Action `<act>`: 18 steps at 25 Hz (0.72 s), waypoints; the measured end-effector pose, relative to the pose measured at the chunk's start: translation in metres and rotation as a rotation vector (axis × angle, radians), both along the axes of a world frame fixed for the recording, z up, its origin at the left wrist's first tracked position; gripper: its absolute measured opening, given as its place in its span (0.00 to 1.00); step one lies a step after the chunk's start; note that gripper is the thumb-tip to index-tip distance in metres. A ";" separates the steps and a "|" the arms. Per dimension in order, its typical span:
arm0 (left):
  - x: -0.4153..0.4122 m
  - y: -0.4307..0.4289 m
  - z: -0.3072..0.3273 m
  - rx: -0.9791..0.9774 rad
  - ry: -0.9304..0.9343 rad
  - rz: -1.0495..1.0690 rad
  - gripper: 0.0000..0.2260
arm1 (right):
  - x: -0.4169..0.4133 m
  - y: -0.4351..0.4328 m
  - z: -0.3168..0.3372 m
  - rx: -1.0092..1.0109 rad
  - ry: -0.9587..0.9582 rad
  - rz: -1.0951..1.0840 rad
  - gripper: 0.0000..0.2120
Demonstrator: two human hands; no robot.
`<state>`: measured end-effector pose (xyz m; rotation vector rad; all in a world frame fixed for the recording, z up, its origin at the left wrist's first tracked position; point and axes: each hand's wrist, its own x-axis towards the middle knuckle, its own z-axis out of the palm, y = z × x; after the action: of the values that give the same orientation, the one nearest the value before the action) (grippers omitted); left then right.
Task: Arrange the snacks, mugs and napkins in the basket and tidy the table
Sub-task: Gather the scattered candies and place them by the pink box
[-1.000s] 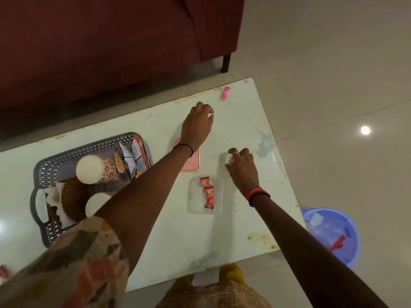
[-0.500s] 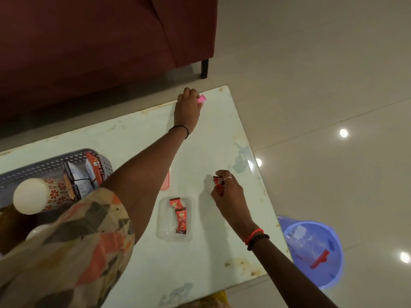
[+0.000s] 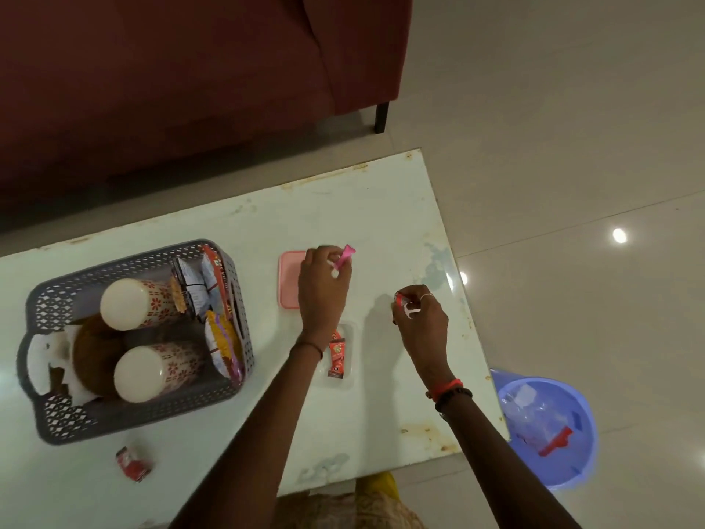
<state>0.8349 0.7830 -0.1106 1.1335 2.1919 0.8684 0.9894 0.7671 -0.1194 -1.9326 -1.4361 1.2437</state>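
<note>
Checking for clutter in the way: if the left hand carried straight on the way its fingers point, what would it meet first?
The left hand, pinching a pink scrap, points toward the far table edge. Only bare tabletop shows ahead, so the way looks free; the hand's height is unclear.

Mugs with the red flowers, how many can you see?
2. Both lie inside the grey basket: one mug toward the sofa side, the other mug nearer the person. More could hide under the snacks.
</note>
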 end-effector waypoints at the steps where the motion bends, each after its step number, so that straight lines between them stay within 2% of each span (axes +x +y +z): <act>1: 0.001 -0.028 0.007 -0.019 -0.020 0.036 0.06 | -0.006 -0.001 0.003 -0.017 0.013 0.001 0.04; 6: 0.014 -0.117 0.017 -0.187 -0.059 0.045 0.07 | -0.033 -0.020 0.017 -0.021 0.068 0.120 0.04; 10: 0.019 -0.134 0.012 -0.301 0.021 -0.004 0.15 | -0.048 -0.037 0.028 -0.002 0.056 0.234 0.05; 13: 0.014 -0.145 0.015 -0.294 0.026 -0.026 0.17 | -0.053 -0.047 0.034 0.003 0.052 0.311 0.05; 18: -0.005 -0.190 0.026 -0.232 0.003 0.019 0.12 | -0.065 -0.061 0.037 -0.036 0.030 0.350 0.09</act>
<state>0.8299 0.5926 -0.0845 1.0031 2.2411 0.6004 0.9247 0.7063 -0.0821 -1.7244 -1.8028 1.4493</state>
